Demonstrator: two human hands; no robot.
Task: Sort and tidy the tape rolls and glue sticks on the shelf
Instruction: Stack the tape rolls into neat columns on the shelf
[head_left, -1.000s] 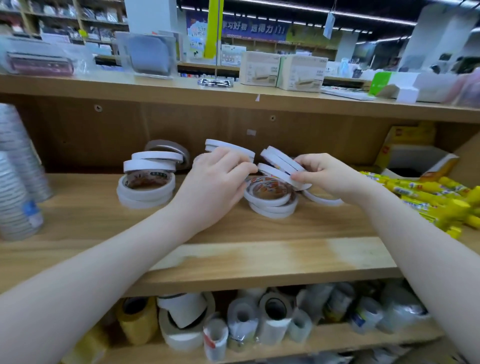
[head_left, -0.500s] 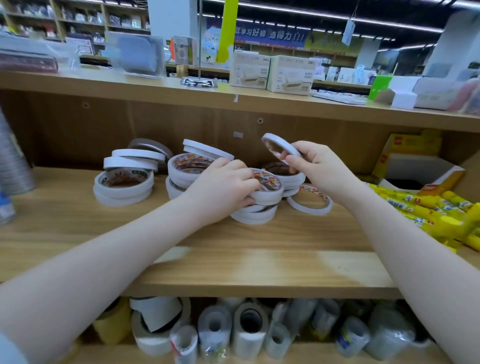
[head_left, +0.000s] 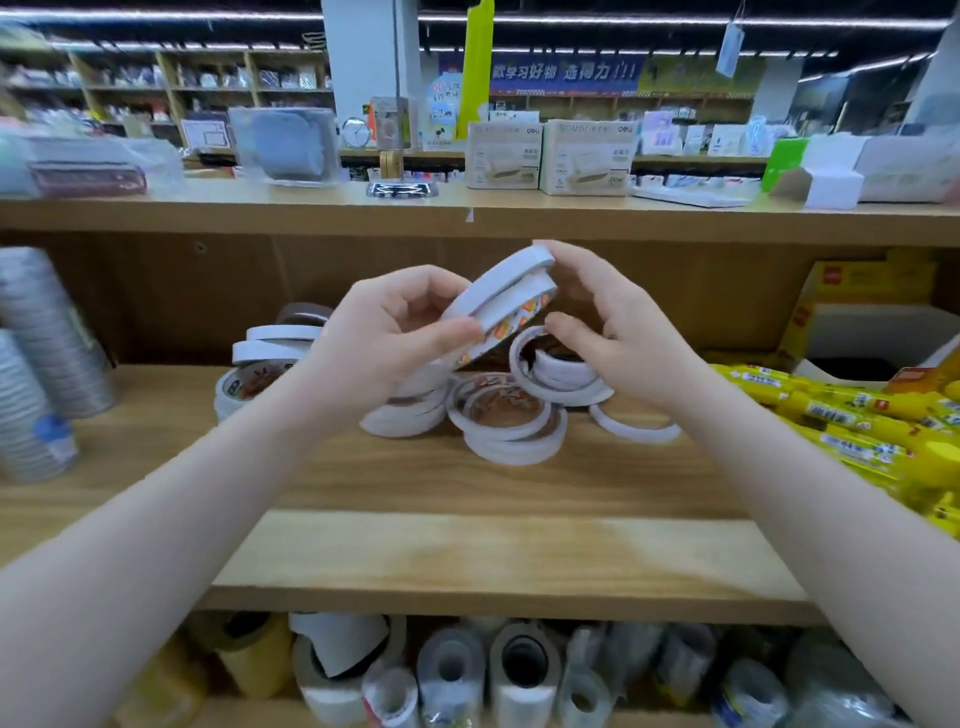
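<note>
We stand before a wooden shelf (head_left: 493, 488) in a stationery shop, with boxes and blurred goods on the board above it. At the centre of the frame our left hand (head_left: 387, 332) and right hand (head_left: 613, 322) hold up two thin white tape rolls (head_left: 501, 296), stacked flat on each other and tilted, above the shelf. The left hand pinches their lower left edge with thumb and curled fingers; the right hand's fingertips curl onto the upper right edge. Below the hands, more loose tape rolls (head_left: 506, 415) lie in a heap on the board, some overlapping, one flat ring at the heap's right side. A small stack of rolls (head_left: 262, 364) sits left of centre. Yellow glue sticks (head_left: 852, 421) lie piled at the right edge. Large tape rolls (head_left: 519, 670) fill the lower shelf.
</note>
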